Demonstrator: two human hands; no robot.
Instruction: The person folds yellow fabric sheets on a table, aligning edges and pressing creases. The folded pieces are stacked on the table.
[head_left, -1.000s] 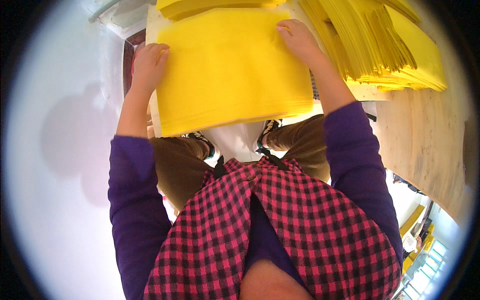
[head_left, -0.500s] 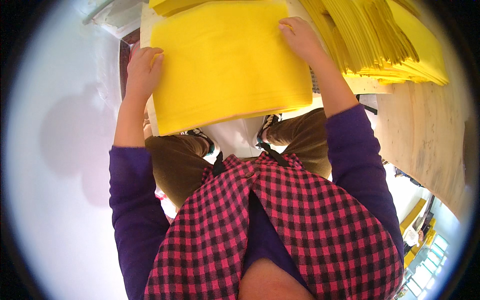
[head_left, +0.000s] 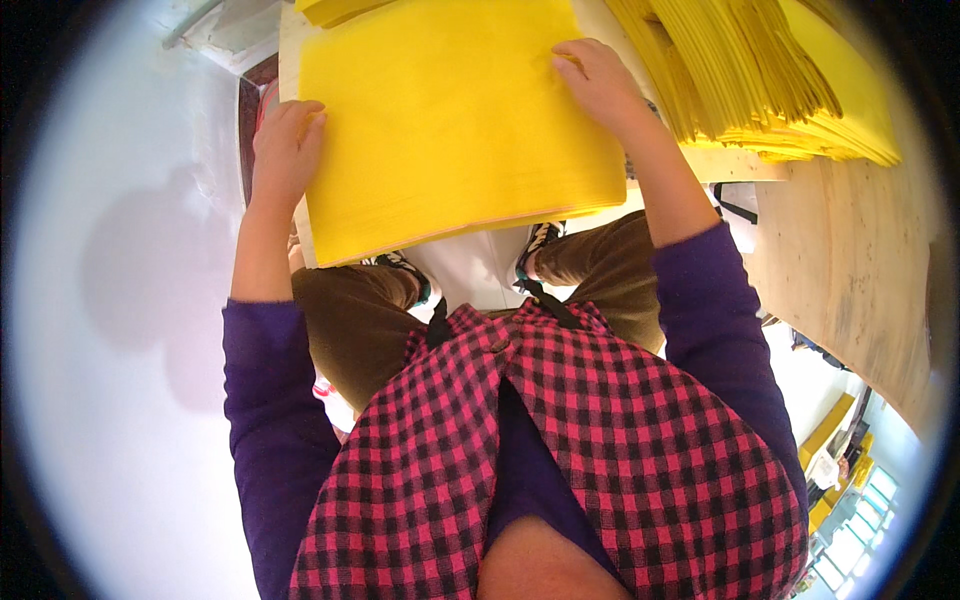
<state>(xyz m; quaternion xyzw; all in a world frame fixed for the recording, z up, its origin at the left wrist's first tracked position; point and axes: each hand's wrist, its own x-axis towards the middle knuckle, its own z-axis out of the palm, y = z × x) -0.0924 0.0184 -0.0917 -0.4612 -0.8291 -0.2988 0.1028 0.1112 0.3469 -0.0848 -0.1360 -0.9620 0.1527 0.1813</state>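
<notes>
A wide yellow fabric-like sheet [head_left: 450, 130] lies flat in front of me, its near edge hanging over the table's front. It appears to rest on others like it, as layered edges show along the front. At the sheet's left edge, my left hand [head_left: 287, 145] is closed, thumb and curled fingers pinching the border. My right hand [head_left: 600, 80] holds the opposite border near the upper right corner, thumb and forefinger on the cloth. The remaining fingers of both hands are partly hidden.
Bundles of folded yellow cloth [head_left: 740, 70] are heaped to the right on the pale wooden table [head_left: 840, 260]. Another yellow piece [head_left: 340, 10] lies at the far edge. A white wall [head_left: 120, 300] stands close on the left. My legs and shoes are below the table edge.
The sheet's near left corner has risen slightly, and its front edge lies a little flatter. My left hand has come slightly nearer me; my right has shifted a little left. Both keep their hold.
</notes>
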